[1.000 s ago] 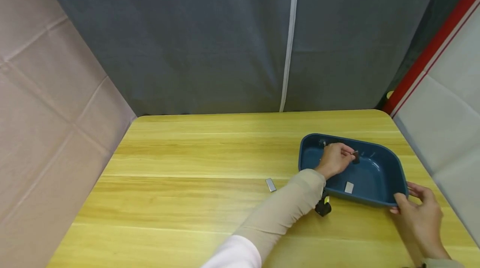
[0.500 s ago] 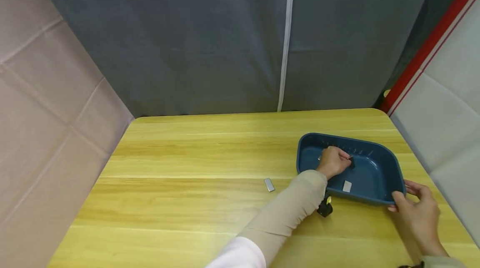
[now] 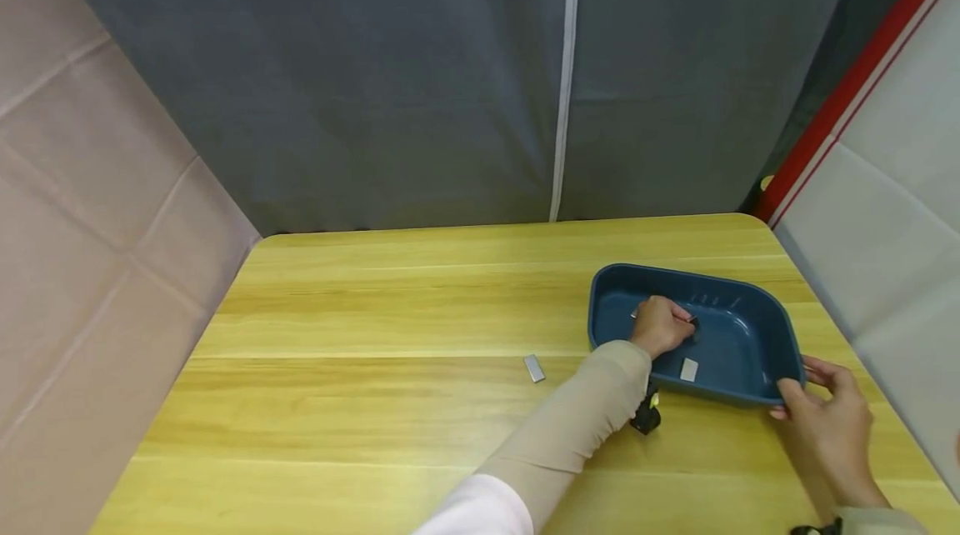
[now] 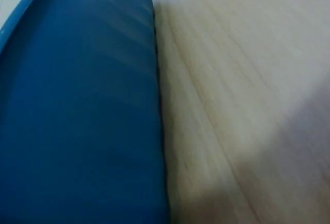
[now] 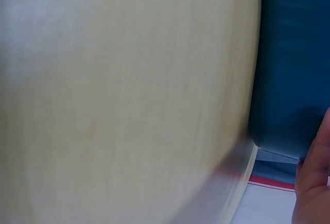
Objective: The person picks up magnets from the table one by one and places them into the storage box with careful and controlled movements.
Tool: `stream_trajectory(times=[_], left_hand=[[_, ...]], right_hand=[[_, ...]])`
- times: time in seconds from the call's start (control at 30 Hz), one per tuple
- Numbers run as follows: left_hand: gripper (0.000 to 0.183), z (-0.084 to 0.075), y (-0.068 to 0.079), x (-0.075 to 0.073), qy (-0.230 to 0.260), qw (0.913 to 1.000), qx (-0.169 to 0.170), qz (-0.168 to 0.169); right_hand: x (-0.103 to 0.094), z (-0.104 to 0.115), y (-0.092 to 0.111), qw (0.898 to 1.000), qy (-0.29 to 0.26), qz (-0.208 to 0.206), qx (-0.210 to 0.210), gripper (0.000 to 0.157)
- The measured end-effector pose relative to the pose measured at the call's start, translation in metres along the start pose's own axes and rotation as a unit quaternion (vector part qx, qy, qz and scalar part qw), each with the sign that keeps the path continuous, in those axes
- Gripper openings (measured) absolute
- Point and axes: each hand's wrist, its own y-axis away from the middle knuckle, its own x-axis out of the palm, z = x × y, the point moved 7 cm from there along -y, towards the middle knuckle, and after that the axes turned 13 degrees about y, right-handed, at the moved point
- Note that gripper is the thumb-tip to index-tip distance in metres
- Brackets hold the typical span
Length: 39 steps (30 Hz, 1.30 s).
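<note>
A dark blue plastic bin (image 3: 720, 392) stands at the table's right side. Inside it, my left hand (image 3: 658, 327) pinches a small dark flat piece (image 3: 694, 323) between thumb and fingers, low over the floor of the bin. My right hand (image 3: 834, 427) grips the bin's near right corner, thumb over the rim and fingers outside. A light grey rectangular piece (image 3: 688, 369) lies in the bin near the front wall. Another small piece (image 3: 634, 313) shows partly, left of my left hand. The left wrist view has only the bin's outer wall (image 4: 87, 105) and table.
A flat grey rectangular piece (image 3: 534, 368) lies on the wooden table (image 3: 337, 402), left of the bin. A black wrist camera (image 3: 646, 415) hangs below my left wrist. Dark curtain (image 3: 375, 85) closes off the back, and pale panels stand at both sides.
My left hand has lowered toward the bin's floor, still pinching the dark piece. My right hand keeps its grip on the corner. The head view has shifted slightly.
</note>
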Motion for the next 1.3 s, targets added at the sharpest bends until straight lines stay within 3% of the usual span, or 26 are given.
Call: stream_trajectory(times=[0.37,0.6,1.3], left_hand=[[0.009,0.003,0.003,-0.002,-0.036,0.9992,-0.015,-0.012],[0.011,0.009,0.002,-0.001,-0.051,0.9981,-0.034,0.001],[0.01,0.014,0.001,0.002,-0.03,0.998,-0.054,0.014]], right_hand=[[0.0,0.001,0.0,1.0,0.001,0.003,-0.02,0.03],[0.002,0.002,0.003,1.0,0.002,0.003,-0.01,0.032],[0.002,0.0,0.002,1.0,0.008,0.002,-0.014,0.028]])
